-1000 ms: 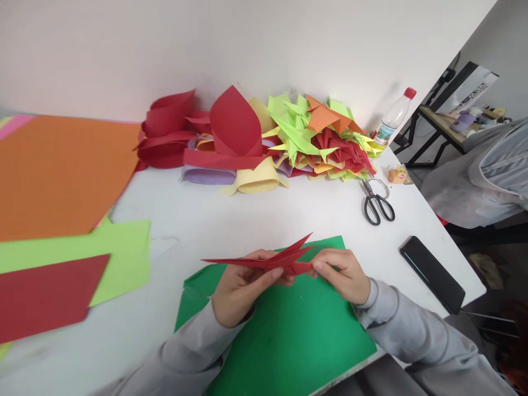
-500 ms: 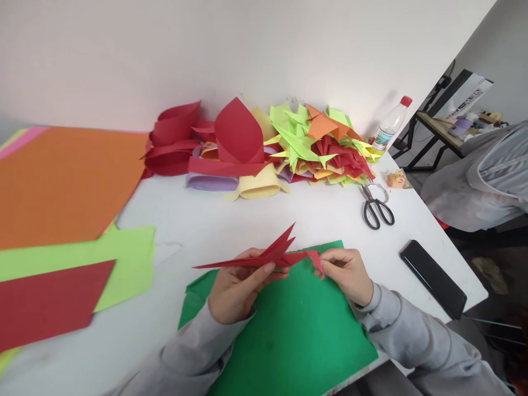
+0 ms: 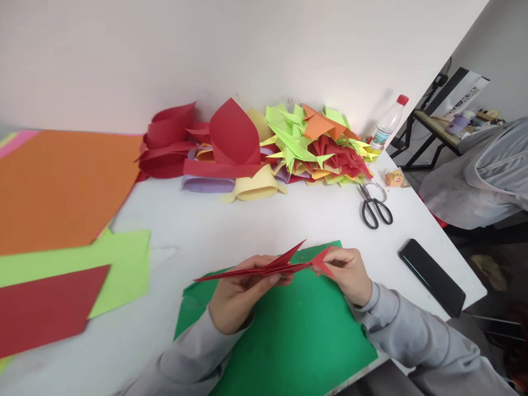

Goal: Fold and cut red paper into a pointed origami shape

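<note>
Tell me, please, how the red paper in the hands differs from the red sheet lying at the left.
The folded red paper is creased into narrow points and held above the table by both hands; the red sheet is flat, unfolded and rests on lime paper. The folded piece looks smaller. Both are the same red.

Matt red paper fold (image 3: 268, 268), matt green paper sheet (image 3: 289, 335), glossy black phone (image 3: 431, 276).
</note>
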`<state>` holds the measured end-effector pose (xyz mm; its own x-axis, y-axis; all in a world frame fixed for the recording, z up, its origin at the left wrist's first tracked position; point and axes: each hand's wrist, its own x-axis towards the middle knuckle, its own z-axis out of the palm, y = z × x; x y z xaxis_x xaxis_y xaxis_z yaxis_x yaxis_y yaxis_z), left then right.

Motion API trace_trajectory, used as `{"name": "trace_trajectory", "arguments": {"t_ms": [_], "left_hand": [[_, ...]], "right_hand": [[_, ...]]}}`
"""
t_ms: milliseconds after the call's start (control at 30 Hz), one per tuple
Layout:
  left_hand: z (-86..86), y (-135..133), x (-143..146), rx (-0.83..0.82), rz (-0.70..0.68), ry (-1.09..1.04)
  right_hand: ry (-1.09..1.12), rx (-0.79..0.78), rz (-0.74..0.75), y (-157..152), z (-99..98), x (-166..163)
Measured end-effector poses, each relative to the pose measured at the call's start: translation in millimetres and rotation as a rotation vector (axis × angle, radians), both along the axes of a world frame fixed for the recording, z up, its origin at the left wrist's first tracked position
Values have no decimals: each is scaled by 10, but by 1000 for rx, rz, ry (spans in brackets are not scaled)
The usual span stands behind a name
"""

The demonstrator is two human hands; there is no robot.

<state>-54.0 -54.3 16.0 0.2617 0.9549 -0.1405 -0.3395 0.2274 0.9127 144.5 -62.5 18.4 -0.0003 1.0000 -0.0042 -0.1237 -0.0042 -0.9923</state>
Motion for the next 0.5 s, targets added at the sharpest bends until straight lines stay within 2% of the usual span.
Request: {"name": "trace_trajectory", "arguments": {"t_ms": [200,333,400,500], "left_hand": [[-31,3,-6,17,-60,-25],[-82,32,-25,96,-151,-45],[-98,47,-34,133,-198,-16],[-94,54,-30,193,-223,19]], "right_hand": [[-14,-11,92,4,-33,8],[-16,17,145,-8,-52,13],[-44,54,217,-25,-34,7],[-179,200,263,-64,10,-11]]}}
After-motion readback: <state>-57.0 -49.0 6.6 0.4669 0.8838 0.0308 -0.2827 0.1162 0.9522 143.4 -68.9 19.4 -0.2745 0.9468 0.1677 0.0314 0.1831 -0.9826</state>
